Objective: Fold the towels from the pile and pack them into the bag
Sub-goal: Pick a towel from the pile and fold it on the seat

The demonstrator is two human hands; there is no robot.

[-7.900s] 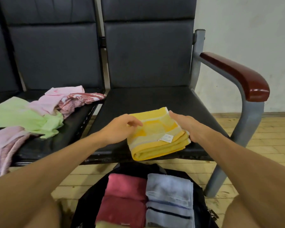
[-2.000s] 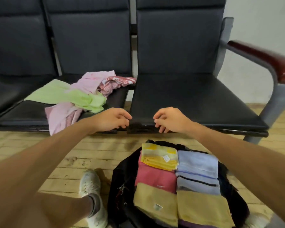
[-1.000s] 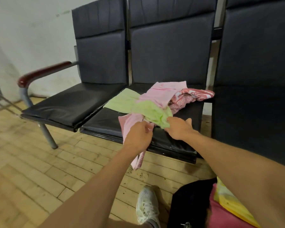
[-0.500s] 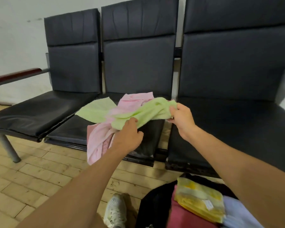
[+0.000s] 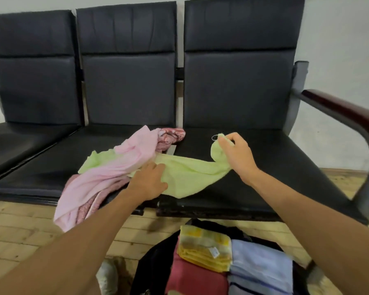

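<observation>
Right hand (image 5: 237,155) pinches green towel (image 5: 188,177) over black seat (image 5: 275,167), plank floor (image 5: 19,241).

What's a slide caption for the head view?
Right hand pinches a corner of the green towel, left hand rests on it; bag below.

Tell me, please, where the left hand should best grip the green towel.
Probably the green towel by its loose corner at the front of the seat, from the near side: the right hand holds another corner; the pink towel covers the left end.
</observation>
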